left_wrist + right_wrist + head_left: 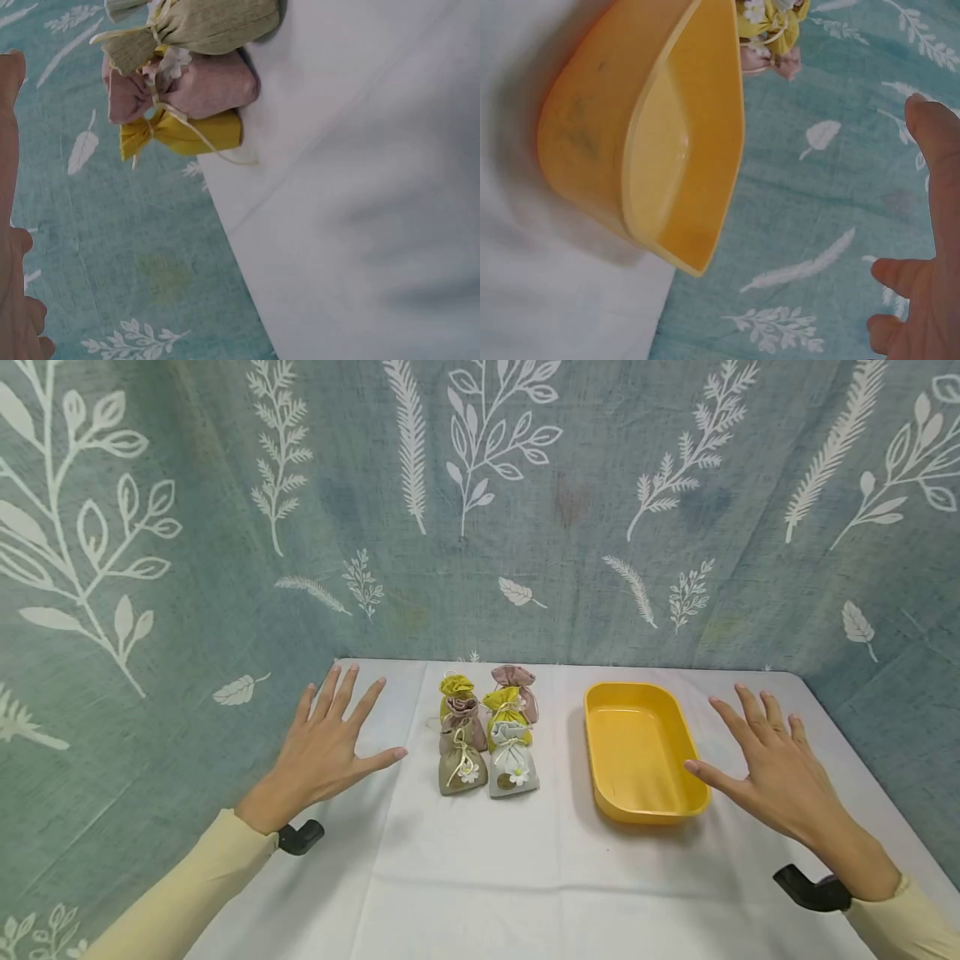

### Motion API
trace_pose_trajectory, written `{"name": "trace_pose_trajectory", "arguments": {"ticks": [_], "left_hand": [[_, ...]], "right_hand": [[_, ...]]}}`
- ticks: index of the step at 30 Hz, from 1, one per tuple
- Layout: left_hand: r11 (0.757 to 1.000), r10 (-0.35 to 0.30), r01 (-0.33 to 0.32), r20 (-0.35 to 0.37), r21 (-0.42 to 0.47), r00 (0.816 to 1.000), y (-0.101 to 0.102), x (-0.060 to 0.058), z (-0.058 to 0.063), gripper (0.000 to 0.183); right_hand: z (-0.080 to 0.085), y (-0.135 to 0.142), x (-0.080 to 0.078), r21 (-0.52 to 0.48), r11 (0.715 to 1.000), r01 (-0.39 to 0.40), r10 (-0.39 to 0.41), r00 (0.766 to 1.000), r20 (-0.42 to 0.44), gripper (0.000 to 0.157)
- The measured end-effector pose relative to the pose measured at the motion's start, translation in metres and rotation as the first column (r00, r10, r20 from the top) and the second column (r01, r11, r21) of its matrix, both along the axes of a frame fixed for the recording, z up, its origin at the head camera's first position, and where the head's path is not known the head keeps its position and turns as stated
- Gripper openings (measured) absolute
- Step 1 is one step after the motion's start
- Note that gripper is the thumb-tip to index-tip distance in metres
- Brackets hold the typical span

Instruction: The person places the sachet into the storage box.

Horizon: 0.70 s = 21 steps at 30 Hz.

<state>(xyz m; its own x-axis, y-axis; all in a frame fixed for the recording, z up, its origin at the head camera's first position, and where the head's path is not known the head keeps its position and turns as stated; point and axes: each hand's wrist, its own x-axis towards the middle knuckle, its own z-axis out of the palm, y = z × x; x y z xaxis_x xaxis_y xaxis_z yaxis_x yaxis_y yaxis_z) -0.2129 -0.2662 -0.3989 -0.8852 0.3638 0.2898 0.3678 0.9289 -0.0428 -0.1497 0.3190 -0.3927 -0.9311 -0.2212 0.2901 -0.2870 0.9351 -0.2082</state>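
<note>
My left hand (324, 750) hovers with spread fingers left of two rows of small drawstring pouches. Nearest me stand an olive-brown pouch (463, 770) and a pale grey one (513, 770), each with a white flower. Behind them are a mauve pouch (214, 84) and a mustard pouch (202, 133) in the left row, and a yellow pouch (504, 702) and a pink pouch (517, 678) in the right. A yellow plastic tub (641, 752) holds nothing. Beside its right edge, my right hand (783, 768) is held up, fingers spread and nothing in them.
A white cloth covers the table (465, 877). Behind and at both sides hangs a green-blue curtain (570, 568) with white leaf prints, meeting the table's back edge. Dark straps (300, 837) sit at both wrists below light sleeves.
</note>
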Motion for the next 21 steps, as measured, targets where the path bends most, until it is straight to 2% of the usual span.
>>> {"name": "trace_pose_trajectory", "arguments": {"ticks": [6, 11, 14, 21], "left_hand": [[1.0, -0.01, 0.01, -0.006, -0.004, 1.0, 0.0, 0.0, -0.001, 0.106], [1.0, -0.031, 0.031, -0.006, 0.003, 0.999, 0.003, 0.0, -0.007, 0.104], [0.999, -0.047, 0.048, -0.011, 0.015, 0.999, 0.005, 0.0, -0.01, 0.099], [0.988, -0.094, 0.095, -0.008, 0.124, 0.995, 0.016, 0.001, -0.018, 0.08]], "right_hand": [[-0.001, -0.001, 0.002, -0.023, 1.0, -0.001, 0.001, 1.0, 0.006, 0.098], [-0.004, -0.002, 0.005, -0.089, 0.996, 0.001, 0.003, 0.999, 0.042, 0.093], [-0.006, -0.001, 0.007, -0.128, 0.992, -0.005, 0.009, 0.999, 0.033, 0.088], [-0.015, 0.002, 0.009, -0.189, 0.982, 0.006, -0.007, 1.0, -0.001, 0.068]]}}
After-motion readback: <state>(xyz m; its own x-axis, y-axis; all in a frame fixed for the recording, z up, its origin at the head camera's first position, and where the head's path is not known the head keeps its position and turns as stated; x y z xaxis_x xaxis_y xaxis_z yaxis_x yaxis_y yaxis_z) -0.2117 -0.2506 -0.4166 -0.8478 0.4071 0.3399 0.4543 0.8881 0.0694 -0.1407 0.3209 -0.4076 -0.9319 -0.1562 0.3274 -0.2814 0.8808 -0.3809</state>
